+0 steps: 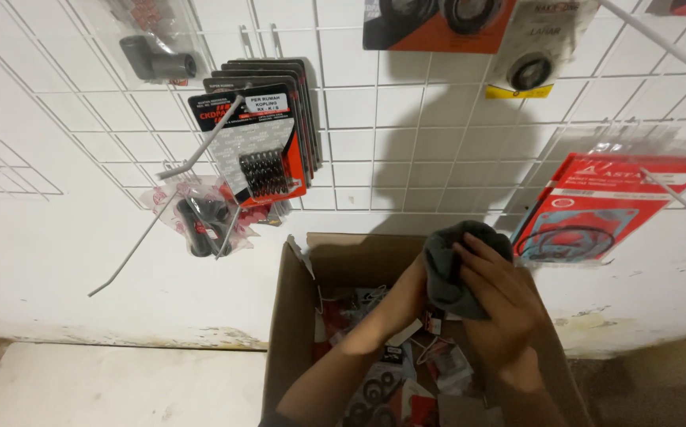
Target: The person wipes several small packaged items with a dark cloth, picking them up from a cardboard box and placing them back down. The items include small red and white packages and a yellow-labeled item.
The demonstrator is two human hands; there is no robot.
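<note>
Far left: a bare wire hook point(165, 213) juts out from the white wire grid panel point(374, 119) on the wall, with a bagged black rubber part point(200, 221) hanging beside it.
Left of centre: a stack of carded spring packs point(260, 142) hangs on the grid, above and to the left of the hands.
Box: an open cardboard box point(287, 316) stands against the wall, filled with small bagged parts point(382, 379), black rings among them.
Left hand: the left hand point(418, 281) reaches up across the box; its fingers are hidden behind the cloth, so the grip cannot be told, though it touches the cloth's left side.
Cloth: the dark grey cloth point(449, 269) is bunched between both hands, over the box's back edge, long axis roughly upright.
Right hand: the right hand point(501, 296) is closed around the cloth from the right, fingers curled over its front; it is the nearer and clearer hold.
Far right: a red gasket pack point(596, 209) hangs just right of the hands.
</note>
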